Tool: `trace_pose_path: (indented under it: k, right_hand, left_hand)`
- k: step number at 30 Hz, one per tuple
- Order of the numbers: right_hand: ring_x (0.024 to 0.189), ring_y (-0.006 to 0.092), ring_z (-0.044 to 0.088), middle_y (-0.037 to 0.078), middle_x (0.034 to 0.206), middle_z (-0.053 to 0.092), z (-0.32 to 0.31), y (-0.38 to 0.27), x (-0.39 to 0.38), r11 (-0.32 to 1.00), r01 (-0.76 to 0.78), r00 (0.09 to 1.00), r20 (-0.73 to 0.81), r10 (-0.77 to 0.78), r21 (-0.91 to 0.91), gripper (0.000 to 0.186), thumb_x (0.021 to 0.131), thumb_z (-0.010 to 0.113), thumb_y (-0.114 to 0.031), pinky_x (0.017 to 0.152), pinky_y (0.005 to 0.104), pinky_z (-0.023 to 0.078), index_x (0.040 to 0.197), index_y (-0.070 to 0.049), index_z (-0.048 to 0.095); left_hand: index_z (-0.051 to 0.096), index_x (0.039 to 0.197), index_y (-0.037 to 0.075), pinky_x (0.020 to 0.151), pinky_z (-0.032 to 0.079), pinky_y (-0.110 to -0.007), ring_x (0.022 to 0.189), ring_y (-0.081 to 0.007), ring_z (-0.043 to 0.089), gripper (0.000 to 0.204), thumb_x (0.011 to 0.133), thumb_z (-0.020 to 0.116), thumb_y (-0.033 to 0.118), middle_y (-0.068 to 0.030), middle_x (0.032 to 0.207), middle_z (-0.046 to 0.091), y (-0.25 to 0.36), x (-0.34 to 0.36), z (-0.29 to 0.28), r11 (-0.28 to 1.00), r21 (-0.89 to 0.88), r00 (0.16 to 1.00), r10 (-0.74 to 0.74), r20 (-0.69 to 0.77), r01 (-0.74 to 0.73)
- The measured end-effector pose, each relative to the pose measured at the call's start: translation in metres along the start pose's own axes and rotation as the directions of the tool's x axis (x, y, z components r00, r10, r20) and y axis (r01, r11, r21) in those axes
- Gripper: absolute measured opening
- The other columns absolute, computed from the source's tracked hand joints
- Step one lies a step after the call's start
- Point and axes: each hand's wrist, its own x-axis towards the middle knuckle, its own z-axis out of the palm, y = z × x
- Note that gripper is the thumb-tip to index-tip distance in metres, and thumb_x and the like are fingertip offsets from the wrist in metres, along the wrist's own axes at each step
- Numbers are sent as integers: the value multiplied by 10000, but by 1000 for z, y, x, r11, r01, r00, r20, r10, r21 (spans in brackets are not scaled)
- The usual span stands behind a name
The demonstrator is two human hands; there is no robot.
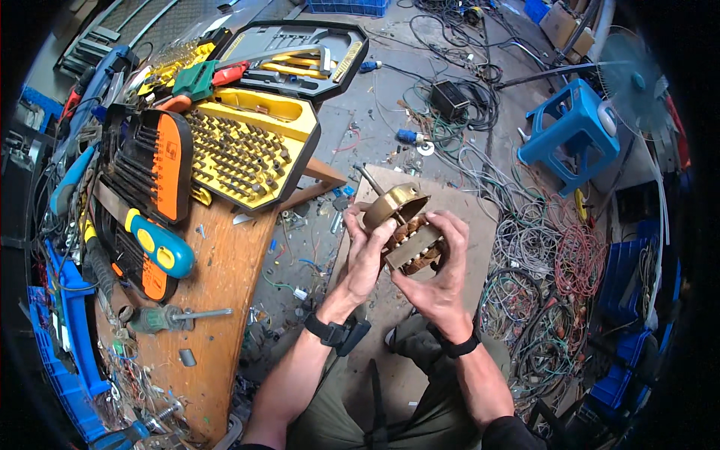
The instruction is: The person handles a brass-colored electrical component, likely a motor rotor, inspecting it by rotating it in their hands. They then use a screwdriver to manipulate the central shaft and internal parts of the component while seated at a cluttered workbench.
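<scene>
Between my hands, above a brown board [480, 217], is an electric motor in parts. My left hand [361, 259] is closed on the brass-coloured motor end cover [384, 206], a round cup with a thin metal shaft [367, 178] pointing up and to the left. My right hand [444, 281] grips the motor stator [415, 250], a block of grey metal layers with copper-brown windings at both sides. The cover sits tilted at the stator's upper left; whether the two touch is hidden by my fingers.
A wooden bench [217, 337] at left bears an open yellow bit case [296, 112], hex key sets [174, 165], a blue-handled tool [161, 244] and a screwdriver [169, 319]. Tangled wires [525, 247] cover the floor at right, near a blue stool [570, 124] and a fan [634, 79].
</scene>
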Motion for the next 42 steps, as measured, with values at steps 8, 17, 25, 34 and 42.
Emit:
trace_pose_path:
  k: [8,17,25,34,42]
  right_hand:
    - [1359,445,507,171,1444,537,1,4,-4,984,144,987,92,-134,-108,967,559,921,-13,1140,574,443,1459,-135,591]
    - [1368,363,532,177,1455,496,4,5,-3,991,114,990,92,-108,-69,936,612,882,52,1126,467,486,1464,-99,524]
    - [1401,309,501,158,1475,454,4,9,-7,1000,5,994,108,-6,7,946,636,867,34,1151,429,478,1488,-78,470]
    - [1401,305,498,154,1476,439,6,9,-8,998,-45,993,112,41,33,953,641,859,41,1171,422,462,1494,-76,449]
    - [1388,303,507,154,1459,440,7,6,-5,999,-41,993,108,39,19,959,647,854,41,1178,420,457,1498,-76,427]
  left_hand:
    - [554,1417,87,1035,521,-336,1196,-134,611,365,1092,663,210,-48,1305,630,2,2,3,998,-52,995,-50,-84,46]
    - [525,1420,70,1014,528,-316,1160,-120,613,355,1099,640,168,-50,1287,618,-4,2,2,995,82,991,71,-116,-62]
    - [519,1357,70,954,536,-307,1114,-112,612,311,1090,646,169,-44,1241,616,-3,5,2,974,165,984,165,-65,-153]
    - [558,1402,52,1078,490,-340,1217,-149,610,380,1058,642,191,-65,1319,640,-1,3,4,977,173,985,140,-96,-122]
    - [567,1332,56,954,541,-319,1118,-133,630,354,1051,709,216,-53,1223,647,-2,6,4,986,111,982,138,-128,-124]
